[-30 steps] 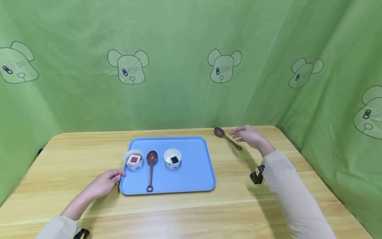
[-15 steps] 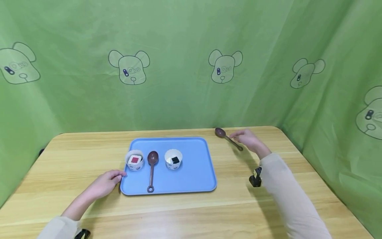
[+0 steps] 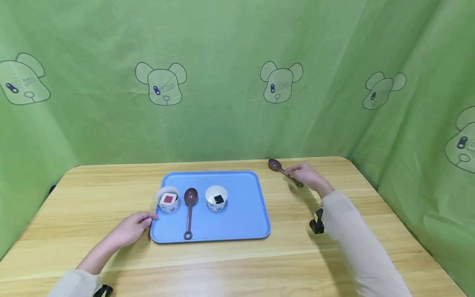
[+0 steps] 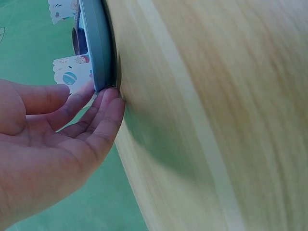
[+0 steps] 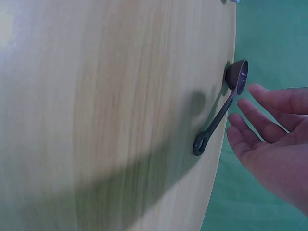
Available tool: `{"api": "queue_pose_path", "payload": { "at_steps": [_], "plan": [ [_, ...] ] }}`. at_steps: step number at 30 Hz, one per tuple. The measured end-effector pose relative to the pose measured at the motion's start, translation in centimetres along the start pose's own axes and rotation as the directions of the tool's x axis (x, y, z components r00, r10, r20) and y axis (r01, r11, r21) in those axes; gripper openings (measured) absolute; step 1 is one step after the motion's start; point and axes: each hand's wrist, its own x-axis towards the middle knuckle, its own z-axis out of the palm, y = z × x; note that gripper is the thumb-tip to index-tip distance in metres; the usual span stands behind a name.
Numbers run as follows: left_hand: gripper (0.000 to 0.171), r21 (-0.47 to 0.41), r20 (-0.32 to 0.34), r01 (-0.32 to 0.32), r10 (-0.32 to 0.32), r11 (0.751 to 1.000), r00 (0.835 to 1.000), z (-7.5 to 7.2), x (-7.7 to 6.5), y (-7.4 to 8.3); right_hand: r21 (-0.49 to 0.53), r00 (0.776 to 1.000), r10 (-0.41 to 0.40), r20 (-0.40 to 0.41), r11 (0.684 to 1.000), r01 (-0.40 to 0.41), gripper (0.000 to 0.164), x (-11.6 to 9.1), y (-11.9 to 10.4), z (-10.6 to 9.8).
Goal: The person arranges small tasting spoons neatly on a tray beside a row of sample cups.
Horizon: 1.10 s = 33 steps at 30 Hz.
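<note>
My left hand touches the left edge of a blue tray with its fingertips; in the left wrist view the thumb stands apart from the rim. On the tray are a paper cup holding a white block with a red centre, a brown spoon, and a second paper cup with a small black piece inside. My right hand hovers over the handle of another brown spoon near the back edge. The right wrist view shows its loosely bent fingers beside this spoon, holding nothing.
A wooden table carries everything. Green curtain with bear-head outlines hangs behind the table and along its sides. Bare wood lies in front of the tray and between the tray and the right arm.
My right hand has lowered and shifted slightly left, closer to the far spoon's handle. My left hand keeps its place at the tray's edge.
</note>
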Motion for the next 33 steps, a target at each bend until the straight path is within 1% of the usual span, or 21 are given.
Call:
{"api": "queue_pose_path", "payload": {
  "at_steps": [7,15,24,29,33],
  "plan": [
    [0.027,-0.005,0.003,-0.009,0.009,1.0,1.0,0.09,-0.01,-0.15,0.003,0.999,0.036,0.006,0.999,-0.036,0.034,0.14,-0.24,0.47],
    [0.026,-0.007,-0.003,-0.006,0.006,1.0,1.0,0.15,-0.12,-0.13,-0.041,0.999,0.031,0.025,0.999,-0.03,0.036,0.33,-0.23,0.7],
    [0.027,0.0,-0.002,0.005,-0.005,1.0,1.0,0.09,-0.13,-0.02,-0.041,0.999,0.051,0.001,0.998,-0.051,0.038,0.4,-0.31,0.73],
    [0.027,0.007,-0.01,-0.006,0.006,1.0,1.0,0.11,-0.02,-0.09,-0.058,0.999,0.04,-0.011,0.998,-0.04,0.038,0.57,-0.29,0.71],
    [0.027,0.002,-0.009,-0.01,0.01,1.0,1.0,0.09,0.01,-0.12,-0.072,1.0,0.024,-0.002,0.997,-0.024,0.039,0.61,-0.28,0.76]
  ]
}}
